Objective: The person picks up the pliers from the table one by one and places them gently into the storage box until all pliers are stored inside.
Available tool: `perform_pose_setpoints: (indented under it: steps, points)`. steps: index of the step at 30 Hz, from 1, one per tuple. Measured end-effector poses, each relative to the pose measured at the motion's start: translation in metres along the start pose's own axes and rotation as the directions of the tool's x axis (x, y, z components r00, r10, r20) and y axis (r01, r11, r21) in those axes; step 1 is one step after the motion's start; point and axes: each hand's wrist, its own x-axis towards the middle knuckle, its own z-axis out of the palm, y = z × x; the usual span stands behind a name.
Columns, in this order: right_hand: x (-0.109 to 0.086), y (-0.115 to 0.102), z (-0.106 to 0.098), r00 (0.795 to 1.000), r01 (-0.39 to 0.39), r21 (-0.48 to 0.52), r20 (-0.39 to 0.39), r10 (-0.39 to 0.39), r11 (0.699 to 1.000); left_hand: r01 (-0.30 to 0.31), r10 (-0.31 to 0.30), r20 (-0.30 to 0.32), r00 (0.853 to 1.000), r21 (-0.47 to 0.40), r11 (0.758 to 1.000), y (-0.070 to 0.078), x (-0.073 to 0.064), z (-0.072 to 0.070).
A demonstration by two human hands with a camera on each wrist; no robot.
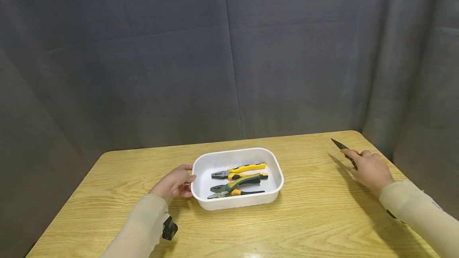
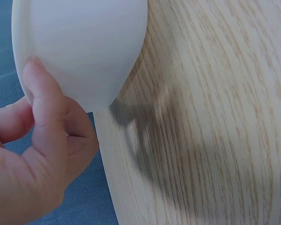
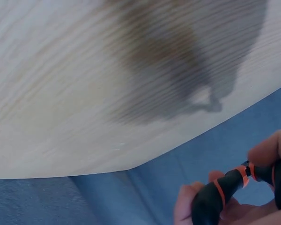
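In the head view a white plastic tray (image 1: 236, 204) stands at the middle of the table, and my left hand (image 1: 176, 183) grips the rim at its left end. The left wrist view shows the thumb of that hand (image 2: 47, 122) on the tray's outer wall (image 2: 84, 51). Inside the tray lie yellow-and-black pliers (image 1: 247, 167), green-and-yellow pliers (image 1: 244, 181) and orange-and-black pliers (image 1: 236, 192). Off to the right, my right hand (image 1: 371, 169) holds needle-nose pliers (image 1: 338, 144) above the table, tip pointing away and left. Their black handles with orange bands (image 3: 220, 192) show in the right wrist view.
The wooden table (image 1: 308, 218) has rounded far corners. A dark grey curtain (image 1: 179, 71) hangs behind it and along both sides. A small black device (image 1: 169, 228) sits at my left wrist.
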Motion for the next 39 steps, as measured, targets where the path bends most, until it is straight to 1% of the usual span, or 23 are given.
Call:
perform_pose_setpoints:
  steps: [7, 13, 18, 24, 31, 39]
  points:
    - [-0.002, -0.018, -0.004, 0.999, 0.013, 0.035, 0.029, -0.014, 0.999, 0.006, -0.006, -0.009, 1.000, 0.004, 1.000, 0.000, 0.000, 0.000]
    - [-0.005, -0.034, -0.009, 0.999, 0.043, 0.076, 0.028, -0.045, 0.996, 0.013, -0.013, -0.010, 1.000, 0.009, 1.000, 0.000, -0.001, 0.000]
    - [-0.008, -0.048, -0.015, 0.998, 0.061, 0.101, 0.024, -0.063, 0.993, 0.011, -0.011, -0.017, 1.000, 0.012, 1.000, 0.000, 0.000, 0.001]
    - [-0.011, -0.062, -0.021, 0.993, 0.120, 0.091, -0.025, -0.118, 0.989, 0.014, -0.014, -0.026, 1.000, 0.016, 1.000, 0.001, 0.000, 0.002]
    - [-0.011, -0.077, -0.021, 0.979, 0.196, 0.084, -0.080, -0.189, 0.977, 0.008, -0.008, -0.020, 1.000, 0.015, 1.000, 0.001, 0.000, 0.001]
    - [-0.005, -0.095, -0.023, 0.969, 0.234, 0.075, -0.103, -0.226, 0.969, 0.012, -0.012, -0.020, 1.000, 0.000, 1.000, 0.002, 0.000, 0.001]
